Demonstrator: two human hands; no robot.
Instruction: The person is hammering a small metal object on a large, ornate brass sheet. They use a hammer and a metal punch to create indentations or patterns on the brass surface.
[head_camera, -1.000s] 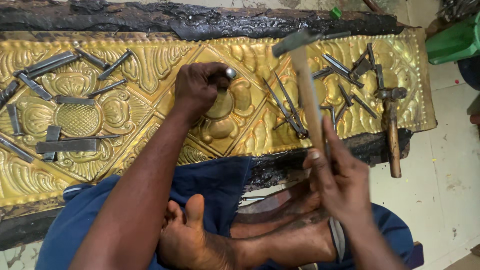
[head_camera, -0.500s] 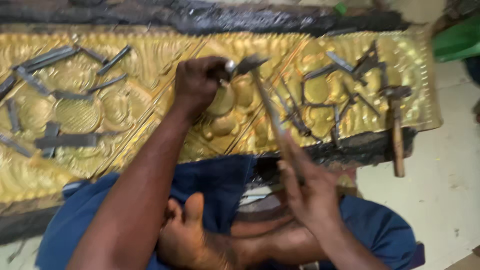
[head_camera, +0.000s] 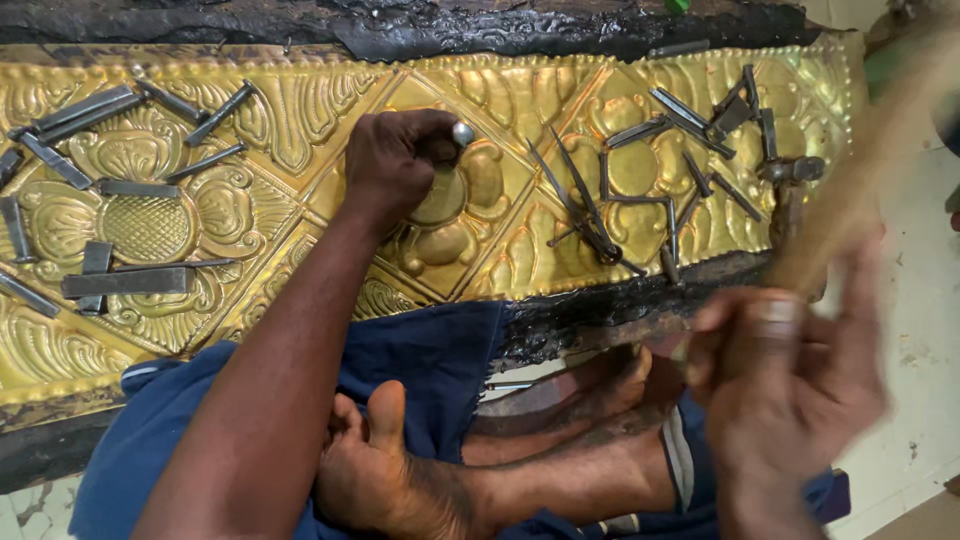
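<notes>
My left hand is closed around a steel punch whose round top shows above my fingers. The punch stands on an embossed golden metal sheet laid over a black pitch bed. My right hand is blurred at the lower right and grips the wooden handle of a hammer, which is lifted up and to the right, away from the punch. The hammer's head is out of view.
Several steel chisels and punches lie on the sheet's left part, more with a pair of dividers on the right. A second hammer lies near the right edge. My bare feet and blue cloth lie below.
The hammer came down onto the punch top half a second ago and has swung back up to the right. My left hand has stayed in place on the punch.
</notes>
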